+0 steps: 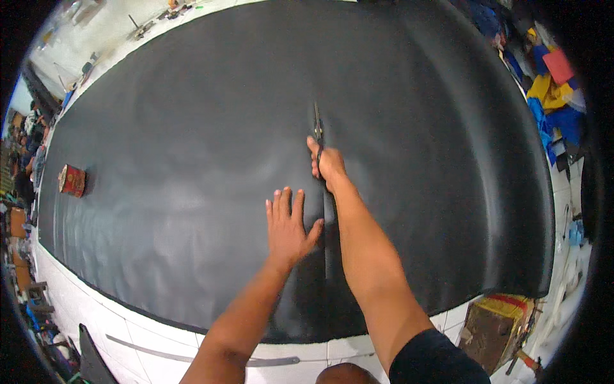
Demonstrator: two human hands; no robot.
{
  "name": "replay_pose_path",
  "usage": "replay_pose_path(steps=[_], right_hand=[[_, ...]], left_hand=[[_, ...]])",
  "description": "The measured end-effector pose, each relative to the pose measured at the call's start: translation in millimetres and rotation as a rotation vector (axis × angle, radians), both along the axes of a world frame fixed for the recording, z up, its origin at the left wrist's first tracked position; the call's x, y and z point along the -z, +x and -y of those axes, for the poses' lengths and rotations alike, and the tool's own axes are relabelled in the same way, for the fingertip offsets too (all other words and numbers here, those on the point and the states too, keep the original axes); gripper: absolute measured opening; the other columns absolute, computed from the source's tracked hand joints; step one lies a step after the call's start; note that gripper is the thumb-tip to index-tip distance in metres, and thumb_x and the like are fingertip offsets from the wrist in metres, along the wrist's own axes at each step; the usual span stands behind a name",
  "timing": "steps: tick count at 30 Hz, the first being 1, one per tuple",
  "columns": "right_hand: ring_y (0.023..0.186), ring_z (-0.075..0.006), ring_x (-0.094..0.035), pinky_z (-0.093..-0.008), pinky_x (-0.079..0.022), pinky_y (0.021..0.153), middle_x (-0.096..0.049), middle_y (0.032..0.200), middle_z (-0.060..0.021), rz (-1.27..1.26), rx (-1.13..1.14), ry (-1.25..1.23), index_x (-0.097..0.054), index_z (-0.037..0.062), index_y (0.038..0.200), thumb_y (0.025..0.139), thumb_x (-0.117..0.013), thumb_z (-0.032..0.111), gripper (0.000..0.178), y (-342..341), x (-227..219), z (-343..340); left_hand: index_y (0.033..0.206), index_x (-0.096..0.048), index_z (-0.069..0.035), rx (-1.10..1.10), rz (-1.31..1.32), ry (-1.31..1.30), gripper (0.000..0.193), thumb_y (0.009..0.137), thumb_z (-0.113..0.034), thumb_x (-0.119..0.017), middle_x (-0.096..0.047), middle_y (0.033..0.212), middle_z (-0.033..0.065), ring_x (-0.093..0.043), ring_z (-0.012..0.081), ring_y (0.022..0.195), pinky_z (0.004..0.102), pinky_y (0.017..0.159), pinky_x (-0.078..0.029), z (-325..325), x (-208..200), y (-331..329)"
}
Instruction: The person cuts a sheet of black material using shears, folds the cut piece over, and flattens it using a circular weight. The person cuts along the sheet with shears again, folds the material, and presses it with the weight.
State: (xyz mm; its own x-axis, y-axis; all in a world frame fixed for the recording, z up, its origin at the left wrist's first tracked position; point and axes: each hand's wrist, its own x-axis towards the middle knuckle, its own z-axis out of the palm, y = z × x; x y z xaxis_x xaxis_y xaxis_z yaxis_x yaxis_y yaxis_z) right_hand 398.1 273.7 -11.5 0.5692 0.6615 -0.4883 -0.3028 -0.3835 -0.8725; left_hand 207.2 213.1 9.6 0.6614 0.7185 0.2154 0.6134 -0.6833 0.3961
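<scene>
- Head view: the right hand (pixel 330 165) is closed around the handles of the scissors (pixel 317 123); the blades project beyond the grip, pointing away from the person. How far the blades are parted cannot be told.
- The scissors lie at the middle of a large black sheet (pixel 192 115).
- A straight pale line (pixel 327 243) runs in the sheet on the person's side of the grip.
- The left hand (pixel 289 227) is palm down on the sheet, fingers slightly spread, grasping nothing, its thumb just beside the line.
</scene>
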Motion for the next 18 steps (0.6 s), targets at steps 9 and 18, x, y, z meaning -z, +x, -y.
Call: replay_pose_path(steps=[9, 18], right_hand=[[0.045, -0.0117, -0.047, -0.0270, -0.039, 0.044, -0.051, 0.057, -0.0007, -0.037, 0.042, -0.071, -0.056, 0.0061, 0.075, 0.085, -0.070, 0.054, 0.051, 11, 2, 4], [0.047, -0.0112, -0.049, -0.0278, -0.040, 0.046, -0.051, 0.056, -0.0005, -0.069, 0.009, -0.101, -0.055, 0.0086, 0.076, 0.088, -0.066, 0.055, 0.049, 9, -1, 2]], left_hand=[[0.144, -0.040, -0.007, -0.027, -0.210, -0.108, 0.091, 0.077, -0.061, -0.066, -0.034, 0.150, 0.0234, -0.023, 0.0413, 0.144, 0.0582, 0.117, -0.011, -22, 27, 27], [0.142, -0.043, -0.006, -0.032, -0.217, -0.175, 0.100, 0.069, -0.069, -0.068, -0.035, 0.147, 0.0254, -0.024, 0.0448, 0.142, 0.0650, 0.114, -0.013, -30, 34, 26]])
